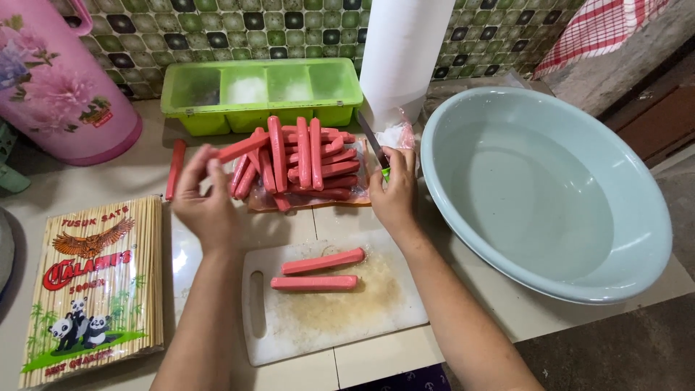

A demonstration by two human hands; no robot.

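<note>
My left hand (205,203) holds one red sausage (242,147) by its end, lifted just left of a pile of several red sausages (311,163) lying on an opened plastic wrapper. My right hand (394,194) grips a knife (371,140) with a green handle, its blade pointing up toward the wall beside the pile. Two sausages (318,271) lie side by side on the white cutting board (405,308) near the counter's front edge. A single sausage (174,169) rests on the counter left of my left hand.
A large pale blue basin (550,195) fills the right side. A green lidded tray (260,90) and a white paper roll (402,54) stand at the tiled wall. A pink flowered jug (61,83) is at back left, a pack of bamboo skewers (94,279) at front left.
</note>
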